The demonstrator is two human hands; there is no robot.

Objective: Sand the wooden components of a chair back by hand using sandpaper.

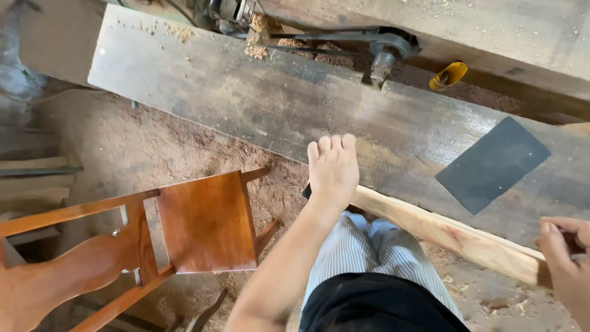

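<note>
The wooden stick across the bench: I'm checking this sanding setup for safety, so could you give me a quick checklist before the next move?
1. Left hand pressing the wooden stick near its end: ok.
2. Right hand gripping the other end: ok.
3. Stick resting on the workbench edge: ok.
4. Dark abrasive sheet lying flat beside the stick, not on it: ok.
5. Belt pulley stopped: cannot tell.
6. Wooden chair apart from the stick: ok.

Wood strip (448,237) lies along near edge of surface (276,104); flat sheet (493,163) on surface, right. Chair (153,237) left on floor (123,147). Belt pulley (384,55) behind surface.
</note>
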